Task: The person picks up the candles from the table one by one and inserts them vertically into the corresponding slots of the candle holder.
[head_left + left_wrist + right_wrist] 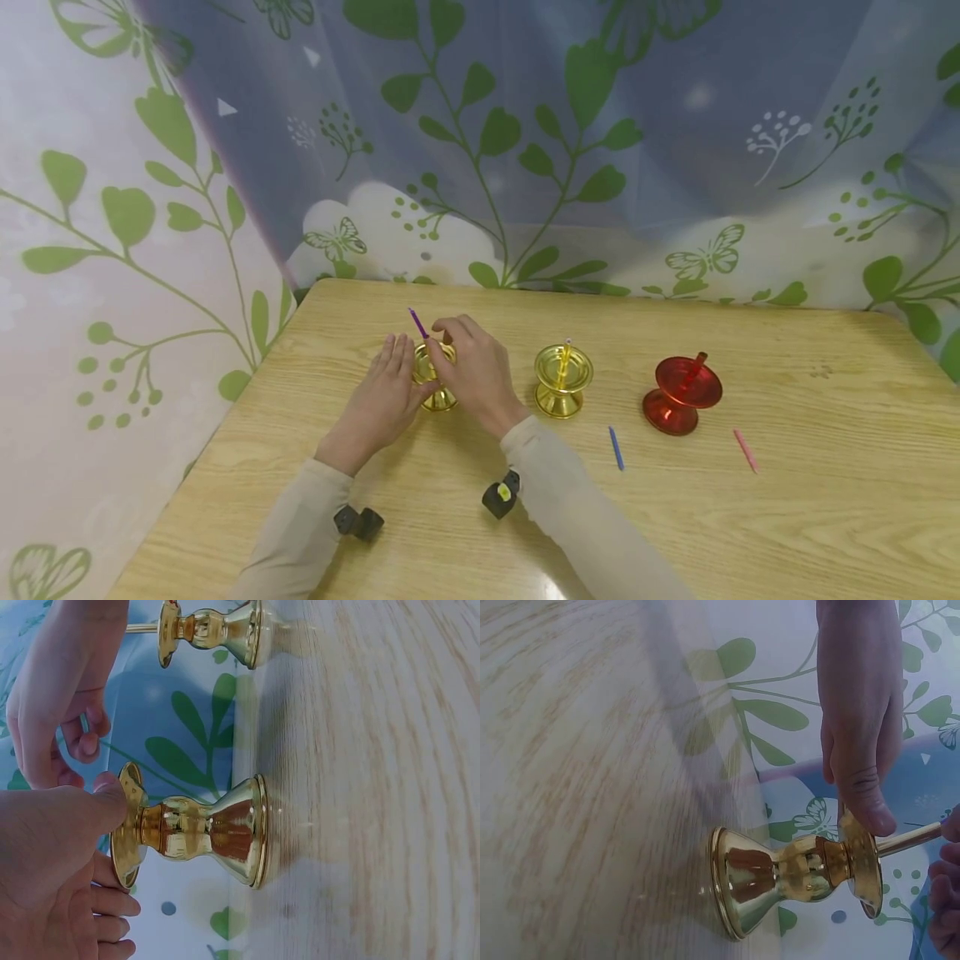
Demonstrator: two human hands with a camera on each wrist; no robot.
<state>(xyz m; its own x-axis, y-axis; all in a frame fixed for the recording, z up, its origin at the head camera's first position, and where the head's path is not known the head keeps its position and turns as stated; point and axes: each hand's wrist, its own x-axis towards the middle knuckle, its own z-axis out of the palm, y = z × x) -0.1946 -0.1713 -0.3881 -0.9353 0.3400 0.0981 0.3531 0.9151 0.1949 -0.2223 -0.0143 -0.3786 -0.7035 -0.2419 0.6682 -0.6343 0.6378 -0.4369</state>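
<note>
At the left of the head view, a shiny gold candle holder (439,402) with a dish, stem and flared foot stands upright on the table. My left hand (382,404) holds its dish from the left, the thumb on the near rim and the fingers along the other side. From the right, my right hand (480,373) pinches a thin purple candle (417,322) above the dish; the candle leans slightly left. Its lower end is hidden by the fingers. In the right wrist view the holder's upright gold tube (911,839) rises from the dish.
Right of my hands stands a second gold candle holder (559,403), something pale at its tube's top. A red candle holder (670,414) is farther right. A blue candle (617,448) and a pink candle (746,451) lie on the wooden table (840,525). Patterned cloth (525,167) hangs behind.
</note>
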